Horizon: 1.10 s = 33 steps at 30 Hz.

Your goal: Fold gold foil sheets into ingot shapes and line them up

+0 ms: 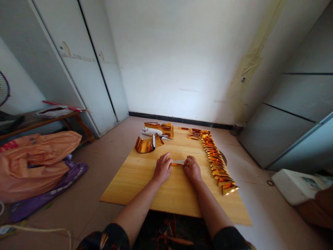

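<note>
Both my hands rest on a wooden board [145, 184] and hold one small sheet of gold foil paper [178, 162] between them. My left hand [162, 167] pinches its left end with curled fingers. My right hand [192, 167] pinches its right end the same way. The sheet shows a white face and an orange-gold edge. A stack of gold foil sheets [152, 137] lies at the far left of the board. A long overlapping row of folded gold pieces [214, 158] runs along the board's right side.
An orange plastic bag [33, 159] and a purple bag [52, 191] lie on the floor to the left. A low wooden table [39, 119] stands behind them. White wardrobe doors [85, 66] are at the back left. A white box [293, 185] sits on the right.
</note>
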Each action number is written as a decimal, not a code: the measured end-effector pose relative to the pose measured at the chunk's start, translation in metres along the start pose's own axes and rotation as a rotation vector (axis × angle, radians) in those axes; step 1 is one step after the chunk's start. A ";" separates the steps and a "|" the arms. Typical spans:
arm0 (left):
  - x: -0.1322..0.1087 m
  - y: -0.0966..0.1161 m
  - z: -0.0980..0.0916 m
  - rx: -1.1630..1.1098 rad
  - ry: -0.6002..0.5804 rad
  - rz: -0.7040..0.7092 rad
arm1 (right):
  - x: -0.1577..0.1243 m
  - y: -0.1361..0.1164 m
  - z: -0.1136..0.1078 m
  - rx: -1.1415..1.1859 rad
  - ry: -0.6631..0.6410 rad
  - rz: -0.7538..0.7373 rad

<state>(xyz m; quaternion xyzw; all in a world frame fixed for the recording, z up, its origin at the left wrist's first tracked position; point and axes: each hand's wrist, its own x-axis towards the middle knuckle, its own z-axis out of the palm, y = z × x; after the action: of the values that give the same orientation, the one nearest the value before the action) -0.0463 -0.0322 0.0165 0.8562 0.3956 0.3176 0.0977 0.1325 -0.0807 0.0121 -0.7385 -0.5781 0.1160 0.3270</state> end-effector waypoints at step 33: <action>0.001 -0.006 0.004 0.116 -0.080 -0.089 | -0.021 -0.015 -0.008 -0.190 -0.049 -0.538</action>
<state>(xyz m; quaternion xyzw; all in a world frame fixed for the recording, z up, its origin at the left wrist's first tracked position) -0.0466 -0.0270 0.0113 0.8541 0.4467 0.2549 0.0776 0.1183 -0.1014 0.0229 -0.5828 -0.7694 -0.0121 0.2613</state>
